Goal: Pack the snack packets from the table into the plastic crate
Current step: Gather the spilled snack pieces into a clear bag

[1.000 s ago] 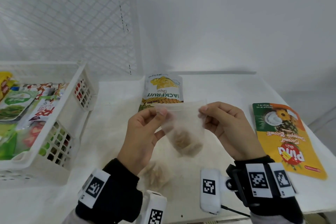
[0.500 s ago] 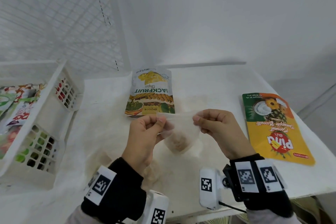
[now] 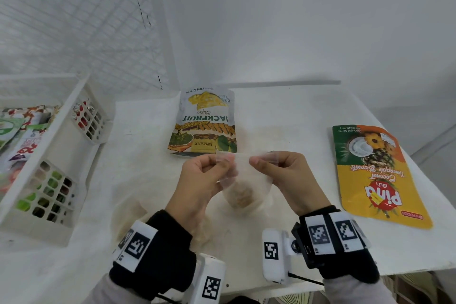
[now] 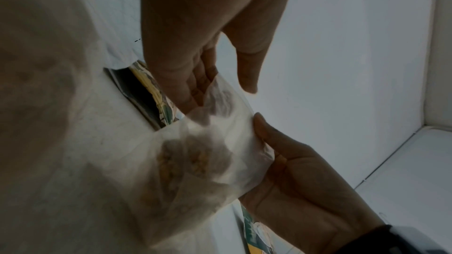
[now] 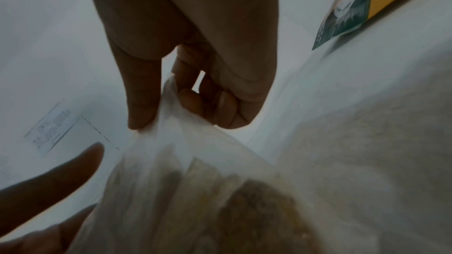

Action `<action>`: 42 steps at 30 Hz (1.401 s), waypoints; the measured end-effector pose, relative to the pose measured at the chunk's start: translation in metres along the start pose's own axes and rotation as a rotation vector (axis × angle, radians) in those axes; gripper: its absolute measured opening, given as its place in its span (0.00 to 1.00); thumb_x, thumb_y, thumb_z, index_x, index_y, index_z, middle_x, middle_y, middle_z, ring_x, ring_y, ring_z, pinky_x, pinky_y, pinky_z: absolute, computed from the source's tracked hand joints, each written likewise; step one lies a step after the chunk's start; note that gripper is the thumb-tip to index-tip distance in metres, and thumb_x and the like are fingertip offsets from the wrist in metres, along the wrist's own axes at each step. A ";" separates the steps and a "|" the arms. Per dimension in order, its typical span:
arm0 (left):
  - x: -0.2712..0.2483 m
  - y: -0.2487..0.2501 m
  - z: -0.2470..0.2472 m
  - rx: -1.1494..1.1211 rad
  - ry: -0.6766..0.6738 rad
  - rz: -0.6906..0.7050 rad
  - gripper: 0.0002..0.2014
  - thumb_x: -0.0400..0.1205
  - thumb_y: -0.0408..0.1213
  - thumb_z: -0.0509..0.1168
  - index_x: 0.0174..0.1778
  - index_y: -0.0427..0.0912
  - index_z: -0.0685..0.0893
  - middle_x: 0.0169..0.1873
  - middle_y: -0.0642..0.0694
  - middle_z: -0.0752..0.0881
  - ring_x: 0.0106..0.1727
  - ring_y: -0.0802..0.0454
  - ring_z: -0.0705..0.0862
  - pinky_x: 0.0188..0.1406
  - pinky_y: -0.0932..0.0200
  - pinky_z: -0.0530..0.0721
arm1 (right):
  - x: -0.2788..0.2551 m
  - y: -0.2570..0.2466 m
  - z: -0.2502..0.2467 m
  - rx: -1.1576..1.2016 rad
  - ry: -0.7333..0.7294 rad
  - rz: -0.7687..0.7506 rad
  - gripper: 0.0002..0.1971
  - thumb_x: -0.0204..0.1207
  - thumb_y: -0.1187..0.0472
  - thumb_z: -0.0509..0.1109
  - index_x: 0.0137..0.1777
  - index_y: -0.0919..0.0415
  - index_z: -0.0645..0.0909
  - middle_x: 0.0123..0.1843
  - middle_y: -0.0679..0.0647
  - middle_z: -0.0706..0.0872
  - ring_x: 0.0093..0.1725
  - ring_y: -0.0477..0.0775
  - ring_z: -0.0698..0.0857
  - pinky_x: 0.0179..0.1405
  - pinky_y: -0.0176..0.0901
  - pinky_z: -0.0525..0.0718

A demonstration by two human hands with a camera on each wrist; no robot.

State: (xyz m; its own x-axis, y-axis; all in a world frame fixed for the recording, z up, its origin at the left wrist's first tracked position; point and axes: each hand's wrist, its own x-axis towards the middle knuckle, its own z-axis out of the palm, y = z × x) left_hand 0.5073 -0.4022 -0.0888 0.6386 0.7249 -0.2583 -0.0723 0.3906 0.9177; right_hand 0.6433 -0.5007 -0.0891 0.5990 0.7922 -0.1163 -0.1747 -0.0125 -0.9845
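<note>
Both hands hold a small clear bag (image 3: pixel 243 180) of brown snack pieces just above the white table (image 3: pixel 308 116). My left hand (image 3: pixel 222 163) pinches its top left corner and my right hand (image 3: pixel 259 161) pinches the top right. In the right wrist view my right hand (image 5: pixel 166 111) clamps the bag's edge (image 5: pixel 176 123) between thumb and fingers. In the left wrist view the left hand's fingers (image 4: pixel 193 88) lie behind the bag (image 4: pixel 220 142). The white plastic crate (image 3: pixel 61 145), at the left, holds several colourful packets.
A jackfruit chips packet (image 3: pixel 206 123) lies flat just beyond the hands. A yellow pineapple biscuit packet (image 3: pixel 377 175) lies at the right, near the table's edge. A faint second clear bag (image 3: pixel 130 210) rests on the table by my left wrist. A white wire rack (image 3: pixel 74 20) stands behind the crate.
The hands have lowered the clear bag toward the table and drawn closer together. The view has shifted, so the crate sits further left.
</note>
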 end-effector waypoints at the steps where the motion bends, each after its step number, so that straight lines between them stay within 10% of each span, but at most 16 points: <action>1: 0.000 0.000 0.000 0.019 -0.020 -0.004 0.15 0.67 0.42 0.73 0.45 0.35 0.87 0.37 0.41 0.90 0.39 0.51 0.87 0.47 0.55 0.87 | 0.001 0.000 -0.001 0.009 -0.010 -0.011 0.17 0.57 0.57 0.79 0.39 0.71 0.88 0.39 0.65 0.89 0.43 0.60 0.85 0.50 0.55 0.81; 8: 0.003 0.000 0.002 0.090 -0.050 -0.043 0.06 0.73 0.36 0.70 0.36 0.40 0.93 0.39 0.41 0.92 0.40 0.52 0.87 0.39 0.66 0.85 | 0.006 0.006 0.000 0.069 -0.086 -0.030 0.06 0.62 0.61 0.76 0.36 0.64 0.88 0.37 0.57 0.89 0.42 0.54 0.87 0.46 0.46 0.82; 12: 0.006 0.003 0.001 -0.002 -0.021 -0.138 0.05 0.75 0.35 0.69 0.39 0.40 0.90 0.39 0.43 0.91 0.42 0.54 0.89 0.47 0.55 0.82 | 0.003 0.011 -0.004 0.024 -0.284 0.038 0.20 0.68 0.58 0.77 0.58 0.64 0.82 0.54 0.60 0.89 0.57 0.59 0.87 0.56 0.50 0.85; 18: 0.002 0.009 -0.005 -0.046 -0.010 -0.170 0.05 0.77 0.31 0.67 0.45 0.38 0.88 0.41 0.43 0.90 0.43 0.53 0.88 0.41 0.49 0.88 | -0.003 0.015 -0.001 -0.264 -0.267 0.154 0.09 0.70 0.63 0.75 0.50 0.59 0.84 0.40 0.52 0.91 0.39 0.47 0.89 0.37 0.33 0.83; 22: -0.008 0.003 -0.014 0.331 0.023 -0.058 0.22 0.72 0.22 0.72 0.62 0.38 0.80 0.45 0.43 0.89 0.42 0.51 0.88 0.40 0.56 0.89 | -0.009 0.014 0.003 -0.268 -0.257 0.306 0.10 0.74 0.58 0.73 0.50 0.64 0.85 0.45 0.64 0.90 0.45 0.61 0.89 0.49 0.62 0.85; 28: -0.008 -0.003 -0.030 0.820 0.104 -0.024 0.39 0.70 0.36 0.78 0.76 0.45 0.68 0.45 0.48 0.85 0.47 0.52 0.86 0.52 0.56 0.84 | -0.017 0.020 0.019 -0.349 -0.250 0.429 0.14 0.77 0.57 0.71 0.50 0.71 0.83 0.51 0.72 0.87 0.50 0.67 0.86 0.55 0.65 0.83; 31: -0.009 -0.002 -0.030 0.862 0.089 -0.033 0.38 0.72 0.36 0.76 0.78 0.45 0.66 0.46 0.48 0.85 0.45 0.53 0.86 0.52 0.57 0.83 | -0.018 0.019 0.019 -0.412 -0.222 0.428 0.10 0.74 0.57 0.74 0.41 0.64 0.80 0.44 0.68 0.84 0.55 0.71 0.85 0.57 0.66 0.82; 42: 0.009 0.093 -0.055 0.832 0.010 0.079 0.16 0.78 0.40 0.70 0.61 0.39 0.82 0.44 0.46 0.89 0.49 0.50 0.89 0.53 0.52 0.87 | 0.039 -0.015 -0.008 -0.463 -0.171 0.329 0.22 0.79 0.56 0.68 0.70 0.63 0.74 0.55 0.55 0.85 0.54 0.51 0.85 0.54 0.43 0.82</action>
State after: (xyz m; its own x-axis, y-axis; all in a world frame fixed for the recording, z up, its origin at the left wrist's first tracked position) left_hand 0.4643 -0.3279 -0.0228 0.6483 0.7391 -0.1831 0.4757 -0.2054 0.8553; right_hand 0.6759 -0.4744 -0.0800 0.4298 0.7886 -0.4398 0.0526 -0.5082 -0.8596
